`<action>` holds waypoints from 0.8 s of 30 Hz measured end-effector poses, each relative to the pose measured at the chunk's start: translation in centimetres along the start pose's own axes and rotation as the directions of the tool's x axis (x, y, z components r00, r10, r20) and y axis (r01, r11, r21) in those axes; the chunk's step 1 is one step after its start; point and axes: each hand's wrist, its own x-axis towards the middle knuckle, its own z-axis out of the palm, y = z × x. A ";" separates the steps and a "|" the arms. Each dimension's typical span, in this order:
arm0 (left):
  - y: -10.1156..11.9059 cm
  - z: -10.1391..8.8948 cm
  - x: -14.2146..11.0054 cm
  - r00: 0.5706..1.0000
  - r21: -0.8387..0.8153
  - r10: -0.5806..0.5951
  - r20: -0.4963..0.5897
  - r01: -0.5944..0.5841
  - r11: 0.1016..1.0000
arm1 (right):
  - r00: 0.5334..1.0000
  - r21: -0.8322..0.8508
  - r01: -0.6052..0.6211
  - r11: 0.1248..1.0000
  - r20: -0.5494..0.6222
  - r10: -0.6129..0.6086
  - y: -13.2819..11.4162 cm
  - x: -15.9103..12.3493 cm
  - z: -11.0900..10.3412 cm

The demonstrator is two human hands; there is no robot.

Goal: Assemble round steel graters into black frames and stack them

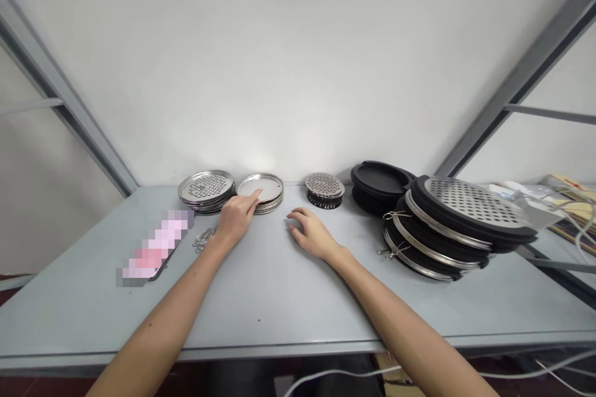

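Note:
My left hand [238, 217] is at the near edge of a stack of shallow round metal plates [261, 185], its index finger stretched over the top plate's rim. It does not appear to hold anything; some of its fingers are hidden. Beside that wrist lie several small metal wire clips [203, 239]. My right hand [314, 232] rests on the tabletop, fingers loosely bent and apart, with nothing in them. Just behind it stands a small stack of perforated metal discs [325, 185]. Left of the plain plates is another stack, of rimmed metal plates with perforated centres [207, 186].
Black round trays [379, 178] stand at the back right. Nearer is a tilted stack of black rings and metal rims with a perforated top [475, 201] and wire clips. A blurred-out phone-like object [156, 248] lies left on the grey table [279, 316]. Metal posts flank the wall.

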 end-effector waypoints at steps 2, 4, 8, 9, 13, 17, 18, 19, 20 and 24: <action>0.2 -0.1 -0.1 1.000 -0.002 0.013 -0.013 -0.013 1.000 | 1.000 0.008 -0.005 1.000 0.000 0.005 0.0 0.0 -0.1; 0.4 -0.2 -0.1 0.999 -0.010 0.035 0.001 -0.035 0.999 | 1.000 0.012 0.001 1.000 -0.005 -0.001 0.1 0.0 -0.2; 0.4 -0.3 -0.1 0.996 -0.076 0.065 0.062 -0.060 0.995 | 1.000 0.007 0.012 1.000 -0.016 -0.012 0.1 0.0 -0.1; 0.4 -0.3 -0.1 0.995 -0.094 0.074 0.074 -0.067 0.993 | 1.000 0.005 0.011 1.000 -0.015 -0.011 0.1 -0.1 -0.1; 0.3 -0.3 -0.1 0.990 -0.110 0.127 0.063 -0.120 0.987 | 1.000 -0.002 0.016 1.000 -0.019 -0.016 0.1 0.0 -0.1; 1.0 -0.9 -0.1 0.989 -0.120 0.139 -0.045 -0.143 0.982 | 0.989 -0.054 0.005 0.999 -0.145 -0.013 0.6 0.3 -1.1; 1.4 -1.2 -0.1 0.988 -0.137 0.136 -0.070 -0.145 0.980 | 0.978 -0.083 -0.017 0.996 -0.209 -0.001 0.9 0.4 -1.5; 1.8 -1.5 -0.2 0.987 -0.158 0.132 -0.093 -0.146 0.977 | 0.960 -0.118 -0.047 0.992 -0.279 0.013 1.3 0.5 -1.9; 2.3 -1.8 -0.3 0.985 -0.181 0.131 -0.108 -0.149 0.972 | 0.939 -0.154 -0.084 0.984 -0.343 0.027 1.6 0.5 -2.4; 4.8 -3.0 -1.1 0.973 -0.275 0.202 -0.115 -0.227 0.934 | 0.897 -0.310 -0.190 0.932 -0.441 0.036 3.2 0.2 -4.0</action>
